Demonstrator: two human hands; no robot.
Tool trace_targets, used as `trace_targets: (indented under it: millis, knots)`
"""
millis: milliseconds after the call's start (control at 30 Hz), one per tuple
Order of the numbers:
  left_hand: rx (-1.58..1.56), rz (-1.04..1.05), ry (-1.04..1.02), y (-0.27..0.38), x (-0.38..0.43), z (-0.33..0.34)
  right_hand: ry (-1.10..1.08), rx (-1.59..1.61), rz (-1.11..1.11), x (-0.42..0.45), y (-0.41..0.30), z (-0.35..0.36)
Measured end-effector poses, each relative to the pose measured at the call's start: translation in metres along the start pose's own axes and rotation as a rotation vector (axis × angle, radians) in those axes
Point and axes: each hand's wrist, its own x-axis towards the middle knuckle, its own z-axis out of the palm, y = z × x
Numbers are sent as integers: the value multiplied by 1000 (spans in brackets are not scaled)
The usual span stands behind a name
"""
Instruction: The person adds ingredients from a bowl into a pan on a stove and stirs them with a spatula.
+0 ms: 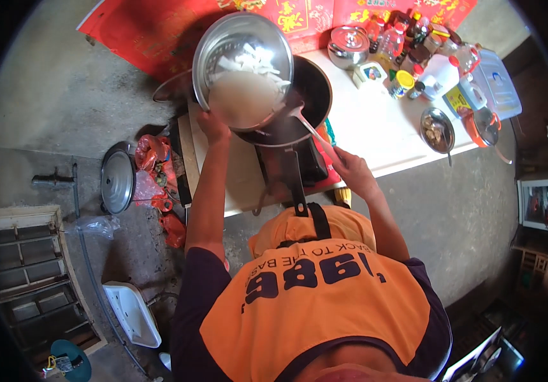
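My left hand (214, 128) grips the lower rim of a perforated metal colander (201, 62), tilted over the left part of a dark wok (322, 81). White cut pieces (255, 61) lie in the colander; a blurred, beige round patch hides its lower part. In my right hand (350, 168) is the handle of a spatula or ladle (316, 132), whose head reaches into the wok. What lies inside the wok is too dark to tell. The wok's long handle (296, 184) points towards my body, above a black stove (313, 164).
On the white table (374, 136), a lidded metal pot (349, 50), several bottles (391, 40) and a metal bowl of brownish pieces (432, 129) stand to the right. An orange-rimmed pot (483, 128) is near the right end. Red plastic bags (152, 153) hang at the left.
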Motion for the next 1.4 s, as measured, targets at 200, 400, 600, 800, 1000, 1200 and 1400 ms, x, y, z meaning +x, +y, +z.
trace_targets:
  millis: [200,400,600,800,1000,1200,1400]
  knots:
    - [439,850,-267,30,-10,10,8,1,-38,-3,13,1]
    - [347,1082,-327,73,1,11,-71,-35,37,-4,15,-8]
    - [222,864,-188,69,4,-1,47,-91,-94,-5,0,-24]
    - [-86,-96,173,55,-9,-27,184,-20,-300,9,-48,-36]
    - [-134,-401,115,61,-53,-26,51,95,-659,88,-124,7]
    - [-374,-117,-43,60,-75,-1,308,-44,-837,181,-176,81]
    - [-374,102,17,61,-51,-14,212,-263,-1084,235,-126,110]
